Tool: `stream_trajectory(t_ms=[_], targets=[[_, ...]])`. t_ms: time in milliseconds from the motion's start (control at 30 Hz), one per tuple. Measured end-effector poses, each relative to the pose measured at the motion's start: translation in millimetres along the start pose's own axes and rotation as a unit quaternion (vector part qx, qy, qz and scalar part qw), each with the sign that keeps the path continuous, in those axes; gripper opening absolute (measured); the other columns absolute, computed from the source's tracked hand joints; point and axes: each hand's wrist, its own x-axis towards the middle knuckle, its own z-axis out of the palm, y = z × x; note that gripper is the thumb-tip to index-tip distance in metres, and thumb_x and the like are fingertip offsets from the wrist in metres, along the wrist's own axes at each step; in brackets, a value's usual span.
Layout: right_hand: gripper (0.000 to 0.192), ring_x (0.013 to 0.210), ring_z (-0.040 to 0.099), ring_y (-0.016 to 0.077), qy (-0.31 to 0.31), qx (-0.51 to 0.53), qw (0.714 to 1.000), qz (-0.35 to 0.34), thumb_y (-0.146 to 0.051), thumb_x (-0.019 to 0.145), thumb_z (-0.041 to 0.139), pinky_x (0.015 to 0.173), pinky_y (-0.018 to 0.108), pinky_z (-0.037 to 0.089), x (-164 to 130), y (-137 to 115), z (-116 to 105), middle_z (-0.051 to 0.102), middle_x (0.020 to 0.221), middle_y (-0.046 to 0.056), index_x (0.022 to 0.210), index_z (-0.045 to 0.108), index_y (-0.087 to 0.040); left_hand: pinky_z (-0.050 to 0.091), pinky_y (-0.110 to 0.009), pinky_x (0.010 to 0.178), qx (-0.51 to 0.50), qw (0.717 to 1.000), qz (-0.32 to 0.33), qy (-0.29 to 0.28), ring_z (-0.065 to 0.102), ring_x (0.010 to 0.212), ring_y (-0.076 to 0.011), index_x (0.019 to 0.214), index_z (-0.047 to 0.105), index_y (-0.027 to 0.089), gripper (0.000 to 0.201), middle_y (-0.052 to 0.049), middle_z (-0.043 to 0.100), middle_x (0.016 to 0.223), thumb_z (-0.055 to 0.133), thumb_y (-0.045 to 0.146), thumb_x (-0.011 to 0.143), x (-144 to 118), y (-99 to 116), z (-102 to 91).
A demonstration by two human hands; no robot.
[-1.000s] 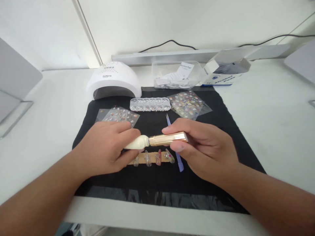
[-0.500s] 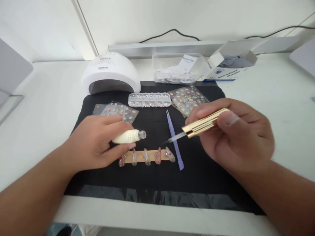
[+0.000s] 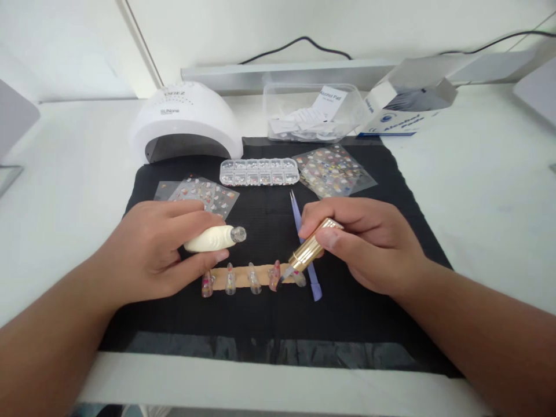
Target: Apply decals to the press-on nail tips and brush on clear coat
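Left hand: fingers wrapped around uncapped cream bottle. Right hand: fingers gripping gold brush cap, bristles near decorated nail tips.

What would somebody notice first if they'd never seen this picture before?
Probably the shiny gold cap in the right grip, its brush pointing down near the right end of five decorated nails on a tan strip. Next might be the cream bottle in the left grip, and the big white domed lamp at the back left.
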Motion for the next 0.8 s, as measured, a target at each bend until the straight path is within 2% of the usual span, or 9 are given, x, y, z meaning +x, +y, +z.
stream_trajectory(t_ms=[100,233,333,433,600,733,800], targets=[[0.018,0.055,0.054,0.012,0.015,0.006,1.0,0.009,-0.032,0.091,0.068,0.052,0.028,0.04,2.0,1.3,-0.6,0.064,0.064,0.0,0.076,0.07,-0.022,0.034,-0.027,0.054,-0.001,1.0,-0.003,-0.002,0.049,0.06,-0.0127,0.103,0.064,0.019,0.015,0.002,0.054,0.074,0.058,0.032,0.098,-0.9,-0.6,0.0],[0.021,0.056,0.057,0.0133,0.031,0.062,0.997,0.032,-0.038,0.089,0.072,0.051,0.028,0.043,2.2,1.0,-1.1,0.064,0.064,0.001,0.077,0.071,-0.021,0.033,-0.027,0.053,-0.003,1.0,-0.002,0.003,0.047,0.058,-0.0123,0.103,0.064,0.02,0.014,0.002,0.052,0.072,0.058,0.032,0.098,-1.9,0.1,-0.6],[0.025,0.056,0.057,0.0128,0.008,0.075,0.997,0.031,-0.042,0.09,0.07,0.051,0.027,0.044,1.0,-0.7,0.0,0.063,0.064,0.0,0.078,0.07,-0.02,0.033,-0.026,0.053,-0.003,1.0,0.001,0.004,0.047,0.058,-0.0121,0.101,0.064,0.02,0.014,0.003,0.052,0.072,0.058,0.032,0.098,-2.0,0.7,-1.1],[0.026,0.054,0.052,0.0108,-0.011,0.033,0.999,0.018,-0.04,0.091,0.068,0.051,0.026,0.041,1.2,-1.6,1.5,0.061,0.063,-0.001,0.076,0.068,-0.019,0.033,-0.026,0.052,-0.001,1.0,-0.001,0.003,0.047,0.058,-0.0119,0.102,0.064,0.02,0.014,0.003,0.053,0.072,0.057,0.032,0.098,-1.4,1.2,-1.5],[0.019,0.053,0.053,0.0121,0.037,0.005,0.999,0.037,-0.032,0.087,0.07,0.05,0.027,0.04,5.8,-1.1,0.9,0.063,0.06,-0.001,0.072,0.069,-0.021,0.034,-0.026,0.053,-0.001,1.0,-0.001,0.0,0.049,0.059,-0.0123,0.102,0.063,0.02,0.013,0.002,0.054,0.073,0.058,0.03,0.098,-0.8,1.9,-1.3],[0.018,0.051,0.055,0.0125,0.053,0.049,0.996,0.049,-0.032,0.084,0.075,0.048,0.028,0.041,7.2,-2.0,0.2,0.064,0.059,0.0,0.07,0.07,-0.021,0.034,-0.026,0.053,0.003,1.0,0.004,0.001,0.047,0.058,-0.0123,0.101,0.063,0.02,0.012,0.002,0.053,0.072,0.057,0.03,0.098,-1.4,2.2,-1.2],[0.02,0.052,0.057,0.0132,0.04,0.077,0.995,0.052,-0.036,0.084,0.075,0.048,0.028,0.043,5.8,-2.9,1.0,0.063,0.06,0.0,0.072,0.07,-0.02,0.034,-0.026,0.053,0.004,1.0,0.006,0.001,0.048,0.058,-0.0123,0.101,0.063,0.02,0.012,0.002,0.052,0.072,0.057,0.03,0.098,-1.2,2.4,-1.5]])
